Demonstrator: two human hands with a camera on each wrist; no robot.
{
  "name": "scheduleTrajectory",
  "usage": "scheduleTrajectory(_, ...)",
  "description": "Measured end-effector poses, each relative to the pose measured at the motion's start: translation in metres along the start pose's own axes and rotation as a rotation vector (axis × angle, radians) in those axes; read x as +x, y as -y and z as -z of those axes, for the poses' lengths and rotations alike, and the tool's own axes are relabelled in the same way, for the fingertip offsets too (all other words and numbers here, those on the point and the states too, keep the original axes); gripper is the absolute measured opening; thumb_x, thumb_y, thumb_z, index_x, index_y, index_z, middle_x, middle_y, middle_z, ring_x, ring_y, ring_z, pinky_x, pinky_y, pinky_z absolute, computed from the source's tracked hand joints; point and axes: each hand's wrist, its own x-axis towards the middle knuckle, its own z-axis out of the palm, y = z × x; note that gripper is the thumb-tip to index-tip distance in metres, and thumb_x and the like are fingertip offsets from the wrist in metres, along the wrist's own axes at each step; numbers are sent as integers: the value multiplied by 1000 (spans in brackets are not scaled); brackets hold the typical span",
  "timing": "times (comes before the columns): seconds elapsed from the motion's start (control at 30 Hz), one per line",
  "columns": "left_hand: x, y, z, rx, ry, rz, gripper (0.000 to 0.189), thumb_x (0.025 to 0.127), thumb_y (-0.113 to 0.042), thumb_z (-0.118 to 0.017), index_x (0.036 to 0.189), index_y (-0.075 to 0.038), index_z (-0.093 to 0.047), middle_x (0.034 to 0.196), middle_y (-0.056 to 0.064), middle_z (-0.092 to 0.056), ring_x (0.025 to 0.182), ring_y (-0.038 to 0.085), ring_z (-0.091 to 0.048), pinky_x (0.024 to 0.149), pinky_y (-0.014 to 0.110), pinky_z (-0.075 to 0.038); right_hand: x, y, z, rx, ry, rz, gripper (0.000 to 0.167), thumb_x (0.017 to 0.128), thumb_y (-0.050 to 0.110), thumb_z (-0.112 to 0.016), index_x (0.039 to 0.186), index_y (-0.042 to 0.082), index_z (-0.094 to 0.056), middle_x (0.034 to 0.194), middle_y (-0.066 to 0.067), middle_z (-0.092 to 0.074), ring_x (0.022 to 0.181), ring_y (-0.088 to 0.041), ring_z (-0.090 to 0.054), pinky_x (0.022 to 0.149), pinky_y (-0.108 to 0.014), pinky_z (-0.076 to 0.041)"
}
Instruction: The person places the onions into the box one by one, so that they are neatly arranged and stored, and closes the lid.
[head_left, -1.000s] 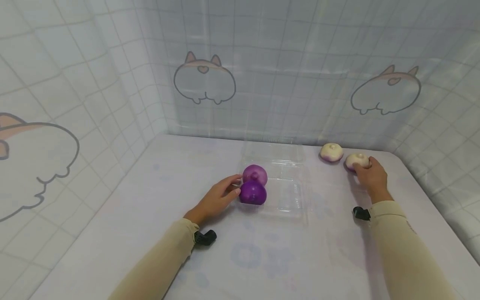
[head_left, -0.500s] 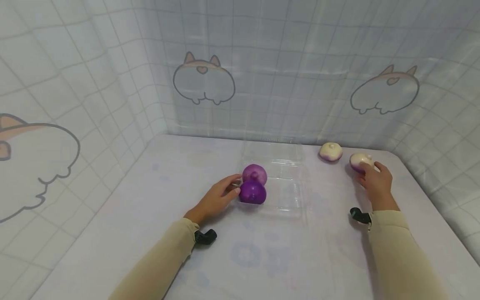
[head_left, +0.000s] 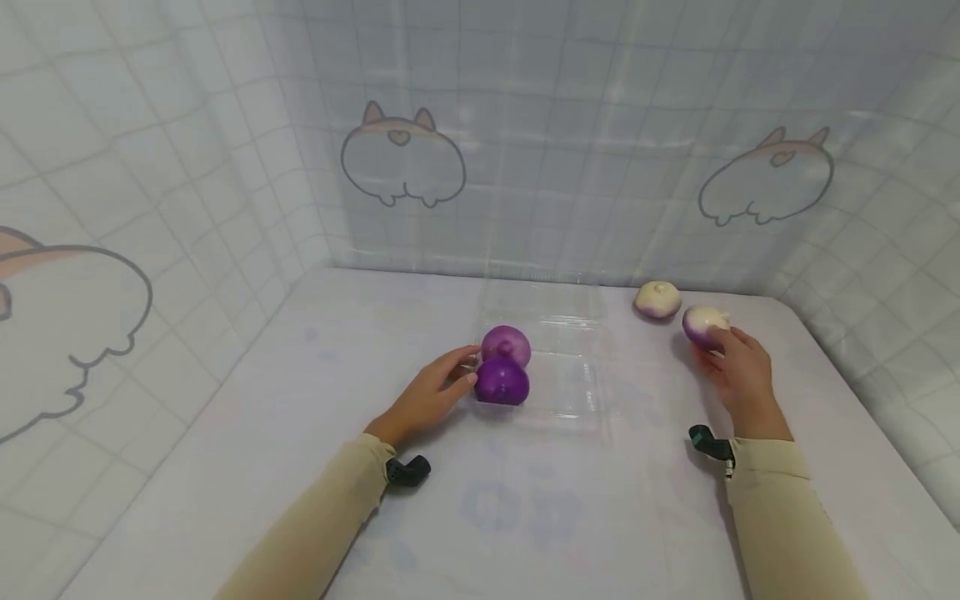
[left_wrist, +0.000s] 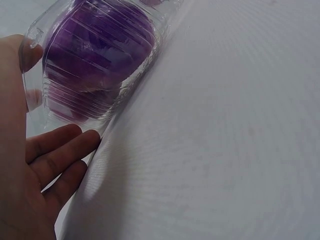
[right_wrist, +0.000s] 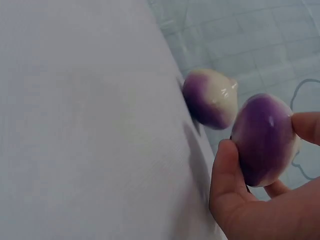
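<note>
My right hand (head_left: 742,375) grips a glossy turnip (head_left: 703,327), white above and purple below, between thumb and fingers. In the right wrist view this turnip (right_wrist: 265,140) is tilted, its purple side facing the camera. A second turnip (head_left: 658,300) sits on the table just to its left. Around the left side of a clear plastic container (head_left: 558,414) my left hand (head_left: 427,396) rests with relaxed, spread fingers. Two purple onions lie in the container's left part: a lighter one (head_left: 506,343) behind a darker one (head_left: 502,383). Ridged plastic covers the onions (left_wrist: 100,45) in the left wrist view.
The container's clear lid (head_left: 540,300) is folded back toward the rear curtain (head_left: 555,192). Tile-patterned curtains with animal drawings close off the back and both sides of the white table (head_left: 375,533). A black device (head_left: 408,472) sits at the left wrist.
My right hand has picked up the right-hand turnip, tilted it and brought it slightly left. The left hand keeps its place at the container, and the view has shifted a little.
</note>
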Motion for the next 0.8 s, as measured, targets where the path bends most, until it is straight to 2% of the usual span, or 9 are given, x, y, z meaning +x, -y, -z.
scheduleTrajectory(0.13,1,1,1,-1,6,-10,50,104,-38,-53,152,-26,-42,140,1,-57,117,15,-59,105,45,-44,0,-2,-1,-120,25,11,91,93,28,-74,161,11,-16,116,-1,-50,90,-14,-67,85,-28,-56)
scheduleTrajectory(0.27,1,0,1,-10,9,-11,50,104,-37,-54,152,-25,-42,139,1,-57,116,15,-60,105,45,-44,-1,-4,-5,-192,115,60,87,93,29,-74,157,6,-21,116,-2,-50,88,-14,-70,83,-27,-57)
scheduleTrajectory(0.47,0,-1,2,-9,10,-8,50,104,-35,-54,152,-24,-42,140,2,-57,117,15,-60,105,43,-44,-8,-5,-16,-182,214,88,73,94,21,-72,149,2,-28,117,-4,-48,85,-14,-70,82,-31,-58)
scheduleTrajectory(0.8,1,-1,2,-3,9,-1,50,104,-37,-53,151,-26,-42,139,1,-57,117,15,-60,104,44,-45,-19,-3,-30,-187,253,43,70,92,24,-75,143,7,-32,124,-5,-43,94,-15,-65,89,-36,-54)
